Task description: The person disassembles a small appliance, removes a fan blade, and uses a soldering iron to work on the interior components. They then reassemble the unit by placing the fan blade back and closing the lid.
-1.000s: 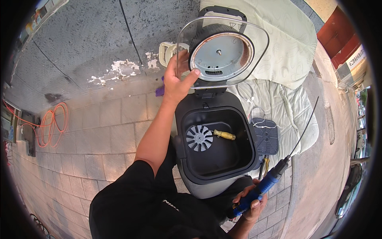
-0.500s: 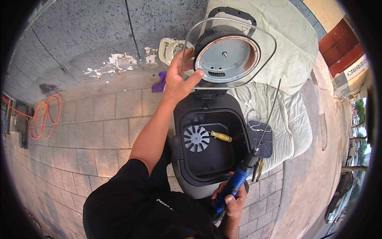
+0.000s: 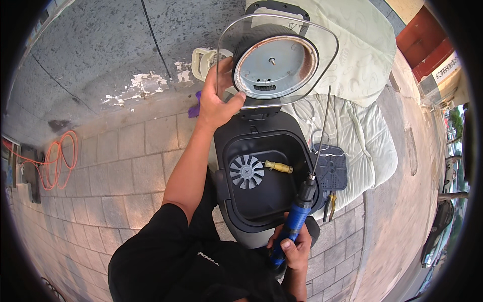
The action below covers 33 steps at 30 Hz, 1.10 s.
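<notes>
At six o'clock a black sleeve [image 3: 171,261] is seen, and just to its right the right hand [image 3: 292,246] is closed around the blue handle of a long-shafted screwdriver [image 3: 302,209], whose thin metal shaft is angled up toward one o'clock, past the rim of the appliance. At the centre a black appliance body [image 3: 261,176] is stood open on the ground, and inside its dark cavity a pale fan wheel [image 3: 246,171] is seen with a yellow-handled tool [image 3: 278,166] lying just beside it at three o'clock. A dark perforated plate [image 3: 332,171] and a pair of pliers [image 3: 329,206] are laid near the body's right side on a pale green quilted cloth [image 3: 372,141]. Toward twelve o'clock the left hand [image 3: 216,100] is clamped on the edge of the hinged lid [image 3: 276,60], which is held raised with its round metal underside shown. The ground is paved with grey square tiles [image 3: 126,166], bordered farther out by a grey concrete slab [image 3: 100,50] with flaked white patches. An orange coiled cable [image 3: 55,161] is lying at nine o'clock, and a red structure [image 3: 427,45] is seen at two o'clock.
</notes>
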### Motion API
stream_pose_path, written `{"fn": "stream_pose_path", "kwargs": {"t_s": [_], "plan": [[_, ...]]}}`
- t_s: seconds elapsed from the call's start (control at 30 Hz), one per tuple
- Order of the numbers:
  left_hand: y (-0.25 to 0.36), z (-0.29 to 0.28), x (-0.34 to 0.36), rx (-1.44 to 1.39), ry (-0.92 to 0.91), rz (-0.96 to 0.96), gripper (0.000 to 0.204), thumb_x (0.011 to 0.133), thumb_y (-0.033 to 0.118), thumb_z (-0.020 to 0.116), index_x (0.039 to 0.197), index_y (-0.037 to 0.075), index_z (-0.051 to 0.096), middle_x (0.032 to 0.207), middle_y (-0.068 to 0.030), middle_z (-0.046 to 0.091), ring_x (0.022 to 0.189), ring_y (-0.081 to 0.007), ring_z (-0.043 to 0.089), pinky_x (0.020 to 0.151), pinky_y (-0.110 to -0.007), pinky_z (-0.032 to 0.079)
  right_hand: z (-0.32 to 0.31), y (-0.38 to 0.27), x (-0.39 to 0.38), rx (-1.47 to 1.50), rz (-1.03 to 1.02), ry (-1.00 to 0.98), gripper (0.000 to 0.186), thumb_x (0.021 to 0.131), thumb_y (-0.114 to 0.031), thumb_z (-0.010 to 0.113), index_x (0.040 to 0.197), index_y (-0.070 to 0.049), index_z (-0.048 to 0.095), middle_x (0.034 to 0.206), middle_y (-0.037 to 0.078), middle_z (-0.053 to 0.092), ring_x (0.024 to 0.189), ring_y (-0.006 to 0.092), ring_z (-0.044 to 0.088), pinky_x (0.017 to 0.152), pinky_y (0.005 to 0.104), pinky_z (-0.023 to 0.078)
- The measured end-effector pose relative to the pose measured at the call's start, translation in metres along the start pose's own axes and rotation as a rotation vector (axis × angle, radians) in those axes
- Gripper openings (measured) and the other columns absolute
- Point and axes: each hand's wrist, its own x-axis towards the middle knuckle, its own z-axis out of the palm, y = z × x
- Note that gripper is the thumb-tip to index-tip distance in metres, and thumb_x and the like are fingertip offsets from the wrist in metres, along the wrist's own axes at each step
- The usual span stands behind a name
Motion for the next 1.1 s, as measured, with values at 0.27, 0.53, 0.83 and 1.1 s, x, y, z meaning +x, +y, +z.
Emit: {"fn": "stream_pose_path", "kwargs": {"t_s": [0.27,0.53,0.83,1.1], "plan": [[0.0005,0.001,0.0002,-0.01,-0.007,-0.004,0.086,0.077,-0.003,0.072,0.157,-0.004,0.038,0.148,-0.0213,0.054,0.133,-0.0277,0.06,0.114,-0.043,0.046,-0.0004,-0.0021,0.0005,-0.015,0.012,-0.01,0.074,0.092,-0.026,0.081,0.149,0.003,0.044,0.09,0.016,0.068,0.076,0.0219,0.07,0.071,0.033,0.055],[0.0043,0.0014,0.0009,-0.011,-0.01,-0.013,0.086,0.077,-0.001,0.071,0.156,-0.004,0.039,0.147,-0.0215,0.055,0.133,-0.0282,0.06,0.115,-0.044,0.045,0.0021,-0.0049,0.0018,-0.101,0.04,0.025,0.083,0.088,-0.039,0.082,0.148,0.005,0.046,0.086,0.018,0.068,0.071,0.0259,0.07,0.067,0.0361,0.057],[0.0079,0.0022,0.0,-0.008,-0.006,-0.028,0.084,0.078,-0.001,0.072,0.156,-0.003,0.04,0.147,-0.0211,0.056,0.131,-0.0278,0.061,0.115,-0.044,0.045,0.0023,-0.0068,0.0019,-0.111,0.068,0.022,0.084,0.088,-0.04,0.083,0.148,0.005,0.046,0.088,0.017,0.068,0.071,0.0259,0.07,0.066,0.0358,0.057],[0.0028,0.0005,-0.0011,-0.014,-0.006,-0.002,0.084,0.078,-0.002,0.072,0.156,-0.003,0.039,0.147,-0.0213,0.056,0.132,-0.0275,0.061,0.115,-0.044,0.045,0.0018,-0.009,0.0016,-0.135,0.078,0.008,0.083,0.088,-0.04,0.082,0.148,0.005,0.045,0.087,0.017,0.068,0.071,0.0252,0.07,0.067,0.0354,0.057]]}}
